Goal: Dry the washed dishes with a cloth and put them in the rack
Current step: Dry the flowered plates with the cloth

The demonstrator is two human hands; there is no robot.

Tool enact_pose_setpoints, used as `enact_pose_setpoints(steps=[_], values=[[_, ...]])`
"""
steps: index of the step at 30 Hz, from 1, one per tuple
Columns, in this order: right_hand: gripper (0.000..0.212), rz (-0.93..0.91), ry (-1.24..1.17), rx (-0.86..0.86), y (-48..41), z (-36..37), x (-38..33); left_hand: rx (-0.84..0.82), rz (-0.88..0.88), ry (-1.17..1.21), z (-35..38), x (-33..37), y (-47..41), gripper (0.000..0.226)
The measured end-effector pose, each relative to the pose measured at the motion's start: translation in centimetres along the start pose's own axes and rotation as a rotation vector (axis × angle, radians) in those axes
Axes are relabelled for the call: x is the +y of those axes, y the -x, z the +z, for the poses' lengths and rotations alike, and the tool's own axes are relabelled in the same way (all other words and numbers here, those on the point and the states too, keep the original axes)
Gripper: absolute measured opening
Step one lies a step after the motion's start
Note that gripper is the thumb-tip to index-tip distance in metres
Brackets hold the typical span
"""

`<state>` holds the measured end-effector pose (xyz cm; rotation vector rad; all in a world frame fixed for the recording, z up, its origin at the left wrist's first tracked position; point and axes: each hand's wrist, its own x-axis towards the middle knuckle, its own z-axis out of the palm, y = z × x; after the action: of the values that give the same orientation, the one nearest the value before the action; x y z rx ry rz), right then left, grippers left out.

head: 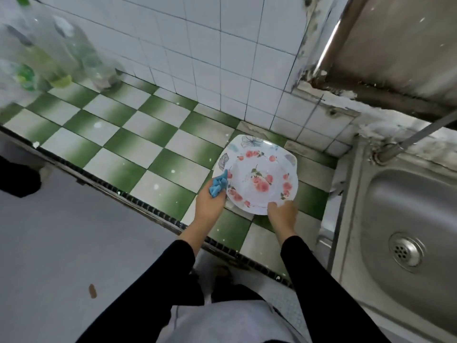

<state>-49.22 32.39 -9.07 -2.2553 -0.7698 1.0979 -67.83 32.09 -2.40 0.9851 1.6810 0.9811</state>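
The round flowered plate [259, 179] sits over a square leaf-patterned plate [249, 142] at the right end of the green-checked counter [118, 144], beside the sink [408, 219]. The left hand [209, 206] grips a bunched blue cloth [218, 185] against its left rim. The right hand [283, 212], blurred, pinches its near rim.

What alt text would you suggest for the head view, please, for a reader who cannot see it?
The right hand holds a round white plate with pink flowers by its near rim; the left hand grips a crumpled blue cloth at its left edge. Beneath lies a white leaf-patterned plate on a green-and-white tiled counter, beside a stainless steel sink.
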Motion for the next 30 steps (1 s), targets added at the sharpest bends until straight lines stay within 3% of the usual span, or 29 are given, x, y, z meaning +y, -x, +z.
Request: enact_pose_setpoints(steps=[6,14,20,30], values=[[0.047,0.171,-0.313,0.166,0.4,1.5,-0.5,-0.2,0.015,-0.076,-0.3,0.4,-4.4,0.022],[0.041,0.306,-0.481,0.31,0.1,2.2,-1.9,-0.366,0.008,-0.076,-1.6,1.5,-9.1,0.034],[0.022,0.356,-0.686,0.275,0.7,2.5,-2.7,-0.463,0.008,-0.088,-2.3,2.5,-10.9,0.038],[0.037,0.32,-0.835,0.219,0.3,2.3,-3.4,-0.486,0.039,-0.079,-3.1,3.1,-12.9,0.02]])
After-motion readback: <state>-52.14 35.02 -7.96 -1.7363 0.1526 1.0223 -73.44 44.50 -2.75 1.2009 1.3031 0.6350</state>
